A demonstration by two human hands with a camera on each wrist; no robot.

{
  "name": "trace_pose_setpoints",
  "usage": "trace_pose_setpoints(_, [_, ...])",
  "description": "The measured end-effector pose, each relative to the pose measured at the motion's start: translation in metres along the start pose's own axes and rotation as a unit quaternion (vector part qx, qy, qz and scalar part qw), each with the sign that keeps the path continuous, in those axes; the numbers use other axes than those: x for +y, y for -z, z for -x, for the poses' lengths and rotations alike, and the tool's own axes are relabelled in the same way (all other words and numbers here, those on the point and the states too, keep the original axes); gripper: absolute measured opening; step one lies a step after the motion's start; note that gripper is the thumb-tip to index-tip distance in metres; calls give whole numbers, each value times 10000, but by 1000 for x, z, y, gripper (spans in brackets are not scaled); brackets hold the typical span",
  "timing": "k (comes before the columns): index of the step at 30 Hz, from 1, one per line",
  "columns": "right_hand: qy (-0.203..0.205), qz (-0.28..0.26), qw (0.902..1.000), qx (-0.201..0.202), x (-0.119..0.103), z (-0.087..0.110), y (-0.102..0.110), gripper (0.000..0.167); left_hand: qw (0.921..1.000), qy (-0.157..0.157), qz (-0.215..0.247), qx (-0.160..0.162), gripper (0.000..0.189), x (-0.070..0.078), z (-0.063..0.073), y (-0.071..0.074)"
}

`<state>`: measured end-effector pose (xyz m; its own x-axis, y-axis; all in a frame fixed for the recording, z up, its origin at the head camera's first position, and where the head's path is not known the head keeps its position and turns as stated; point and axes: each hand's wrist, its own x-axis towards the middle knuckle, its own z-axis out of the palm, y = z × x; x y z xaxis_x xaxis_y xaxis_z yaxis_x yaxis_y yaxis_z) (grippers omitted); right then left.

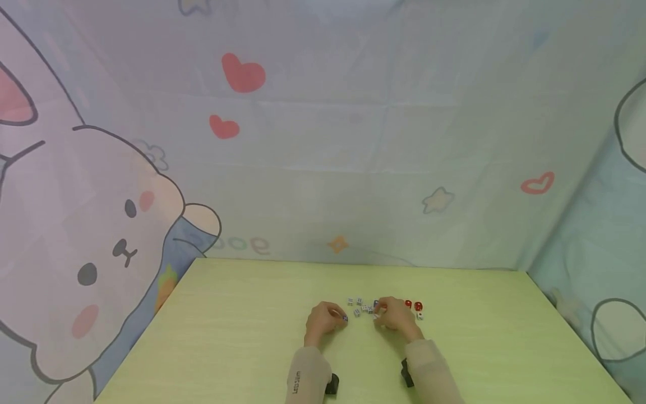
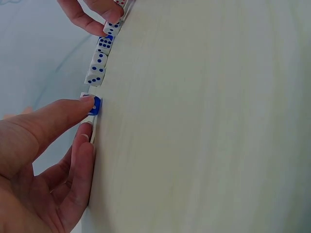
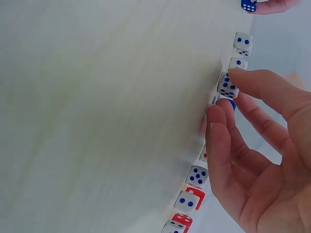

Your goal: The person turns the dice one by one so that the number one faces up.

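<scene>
At the table's middle, my left hand (image 1: 321, 321) pinches a blue die (image 2: 96, 107) with white pips between thumb and fingertips. To its right, my right hand (image 1: 396, 315) holds a white die (image 3: 227, 88) with blue pips between thumb and fingers, low over the table. Several white dice (image 1: 357, 313) lie between the two hands and just beyond them. Another blue die (image 1: 375, 303) shows behind the right fingertips, partly hidden by them.
Right of the right hand lie red dice (image 1: 418, 306) and a white die (image 1: 420, 316). The yellow-green table (image 1: 212, 336) ends at a printed curtain (image 1: 323, 213) at the back. Black wrist cameras sit at both wrists.
</scene>
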<state>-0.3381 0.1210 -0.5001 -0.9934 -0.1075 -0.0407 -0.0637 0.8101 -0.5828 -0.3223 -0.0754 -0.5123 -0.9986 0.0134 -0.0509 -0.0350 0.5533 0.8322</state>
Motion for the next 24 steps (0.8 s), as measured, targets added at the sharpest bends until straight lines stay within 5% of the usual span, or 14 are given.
trace_pose_setpoints(24, [38,-311,9995,-31,2,3,0,13,10000,-7,59,-60,11,-1,-1,1])
